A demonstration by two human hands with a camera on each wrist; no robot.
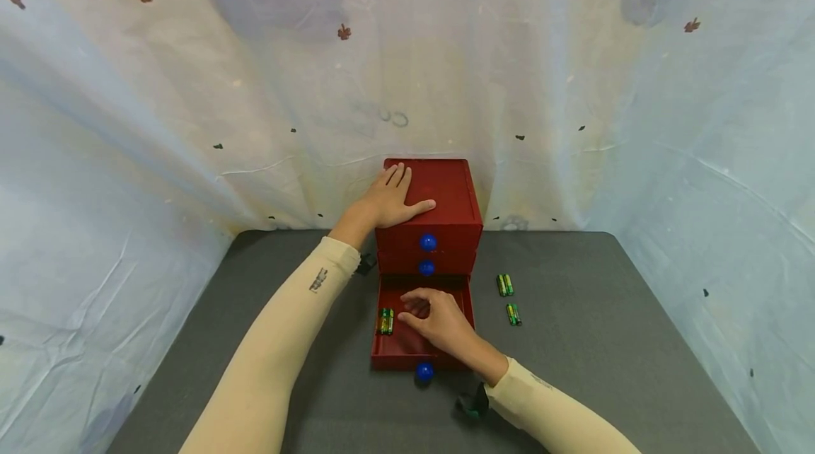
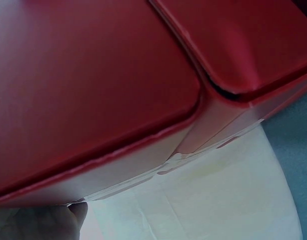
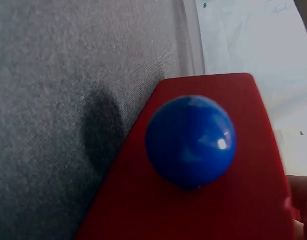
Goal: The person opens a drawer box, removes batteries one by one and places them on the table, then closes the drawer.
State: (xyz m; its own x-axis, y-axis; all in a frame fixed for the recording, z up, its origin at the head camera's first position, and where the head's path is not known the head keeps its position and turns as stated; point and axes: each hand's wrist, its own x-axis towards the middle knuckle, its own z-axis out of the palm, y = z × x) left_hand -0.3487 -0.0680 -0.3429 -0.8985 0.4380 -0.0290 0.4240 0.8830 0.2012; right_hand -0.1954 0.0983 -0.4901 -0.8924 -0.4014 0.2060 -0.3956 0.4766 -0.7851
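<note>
My left hand [image 1: 391, 201] rests spread on top of a red drawer cabinet [image 1: 448, 192], thumb toward its front edge. The cabinet's bottom drawer [image 1: 377, 351] is pulled out, and green and gold batteries [image 1: 385, 321] lie side by side at its left wall. Over this drawer hovers my right hand [image 1: 439, 319], its fingers loosely bent and apart from the thumb, just right of those batteries. I see nothing between them. In the right wrist view, the drawer's blue knob [image 3: 191, 142] fills the middle. The left wrist view shows the cabinet's red drawer fronts [image 2: 93, 90] close up.
Two pairs of similar batteries, a farther pair [image 1: 505, 285] and a nearer pair [image 1: 513, 314], lie on the grey table [image 1: 573, 369] right of the cabinet. Two upper drawers with blue knobs [image 1: 428, 242] are closed. A pale patterned curtain [image 1: 446, 86] hangs behind.
</note>
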